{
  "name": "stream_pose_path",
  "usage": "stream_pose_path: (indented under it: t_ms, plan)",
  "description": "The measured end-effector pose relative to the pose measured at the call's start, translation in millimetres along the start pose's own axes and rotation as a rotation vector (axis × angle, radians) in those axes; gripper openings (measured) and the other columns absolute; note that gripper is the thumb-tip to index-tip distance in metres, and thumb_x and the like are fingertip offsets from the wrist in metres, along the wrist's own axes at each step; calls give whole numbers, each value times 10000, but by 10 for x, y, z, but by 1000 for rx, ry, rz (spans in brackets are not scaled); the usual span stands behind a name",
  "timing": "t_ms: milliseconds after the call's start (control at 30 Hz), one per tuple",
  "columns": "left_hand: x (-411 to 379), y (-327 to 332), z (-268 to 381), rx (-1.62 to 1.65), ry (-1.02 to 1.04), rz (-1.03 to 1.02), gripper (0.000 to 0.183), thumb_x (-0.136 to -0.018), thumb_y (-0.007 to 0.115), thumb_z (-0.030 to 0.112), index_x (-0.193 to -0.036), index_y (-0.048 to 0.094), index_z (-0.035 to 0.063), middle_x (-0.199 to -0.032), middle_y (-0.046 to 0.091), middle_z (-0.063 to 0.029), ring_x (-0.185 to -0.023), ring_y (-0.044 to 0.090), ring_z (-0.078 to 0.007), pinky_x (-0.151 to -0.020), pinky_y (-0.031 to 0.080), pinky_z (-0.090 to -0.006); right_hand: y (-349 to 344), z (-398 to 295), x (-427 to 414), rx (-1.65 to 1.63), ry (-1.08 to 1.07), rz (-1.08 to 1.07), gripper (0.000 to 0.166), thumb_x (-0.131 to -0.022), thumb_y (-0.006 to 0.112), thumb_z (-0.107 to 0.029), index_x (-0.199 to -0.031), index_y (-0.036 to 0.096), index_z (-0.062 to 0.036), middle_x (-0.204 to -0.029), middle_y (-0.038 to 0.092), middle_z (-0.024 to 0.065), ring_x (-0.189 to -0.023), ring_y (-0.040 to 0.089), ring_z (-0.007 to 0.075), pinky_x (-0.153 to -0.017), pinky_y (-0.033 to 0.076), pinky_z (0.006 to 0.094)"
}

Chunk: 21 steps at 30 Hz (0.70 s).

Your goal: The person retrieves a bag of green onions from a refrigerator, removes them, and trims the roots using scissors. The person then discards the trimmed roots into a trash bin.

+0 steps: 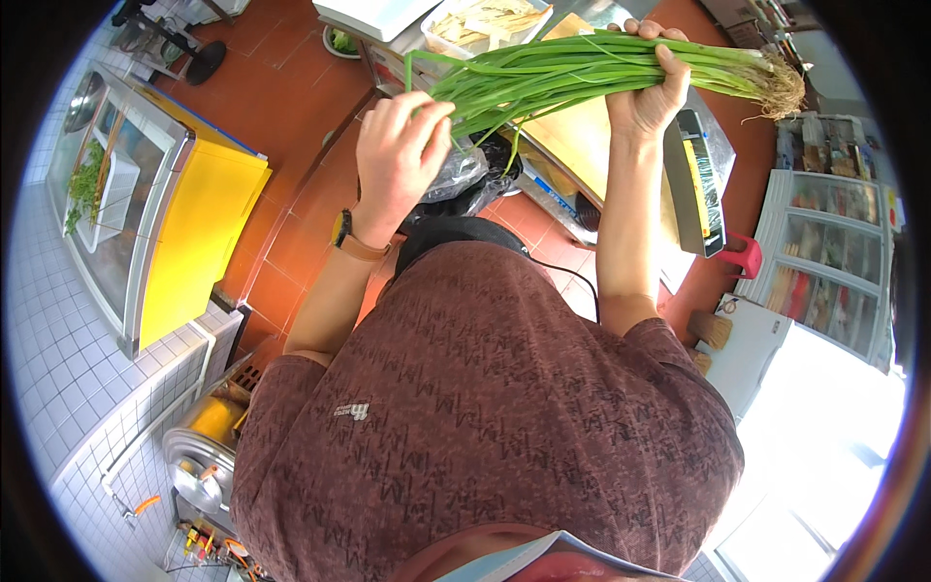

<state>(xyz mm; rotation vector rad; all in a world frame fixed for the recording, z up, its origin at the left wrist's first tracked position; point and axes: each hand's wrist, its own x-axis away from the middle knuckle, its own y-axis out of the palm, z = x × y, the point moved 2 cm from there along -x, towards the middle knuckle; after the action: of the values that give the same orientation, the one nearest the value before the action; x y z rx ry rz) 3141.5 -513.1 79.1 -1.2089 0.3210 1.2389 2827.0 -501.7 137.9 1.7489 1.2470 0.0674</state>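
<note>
A long bunch of green scallions (553, 76) stretches sideways in front of me, with its white ends and brown roots (782, 87) at the right. My right hand (651, 84) is closed around the stalks nearer the root end, palm up and thumb over the top. At the leafy end, my left hand (404, 149) has its fingers bent around a few leaf tips; the fingertips are partly hidden. Below the leaves hangs a black plastic bag (502, 156), with clear crumpled plastic (458, 174) beside it.
A worktable with a wooden board (574, 138) lies under the scallions. Behind them stands a plastic tub (484, 25) of pale dried strips. A dark box (694, 189) sits at the table's right. At left is a yellow glass-fronted cabinet (200, 240); at right, a glass-doored fridge (829, 240).
</note>
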Motion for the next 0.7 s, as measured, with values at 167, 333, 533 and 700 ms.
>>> stream_pose_path:
  t_ms: [167, 333, 533, 700]
  plan:
    - [-314, 8, 128, 323, -53, -2, 227, -876, 809, 68, -1098, 761, 56, -1084, 705, -92, -972, 677, -278, -843, 548, -382, 204, 74, 39, -19, 28, -10, 214, -861, 680, -84, -1072, 696, -120, -1018, 693, 97, -1083, 620, 302, -1116, 458, 547]
    - [-497, 163, 135, 367, -29, -48, 184, -899, 815, 193, -1030, 752, 81, -950, 703, -42, -852, 685, -263, -752, 547, -366, 367, 140, 107, -23, 42, -18, 228, -866, 679, -86, -1091, 668, -120, -1017, 687, 98, -1075, 619, 301, -1100, 465, 529]
    - [-613, 169, 151, 449, -66, -258, 186, -913, 810, 210, -1021, 744, 74, -856, 650, -24, -703, 608, -179, -662, 503, -322, 593, 204, 202, 6, 63, -23, 297, -862, 689, -97, -1127, 557, -127, -1021, 606, 78, -999, 586, 269, -1015, 492, 462]
    - [-635, 217, -108, 1021, -479, -611, 201, -1019, 720, 206, -1122, 717, 32, -1067, 735, 11, -848, 603, -38, -711, 468, -222, 558, 237, 175, 40, 35, -36, 288, -859, 678, -80, -1119, 553, -90, -1011, 592, 87, -1008, 576, 261, -1025, 484, 432]
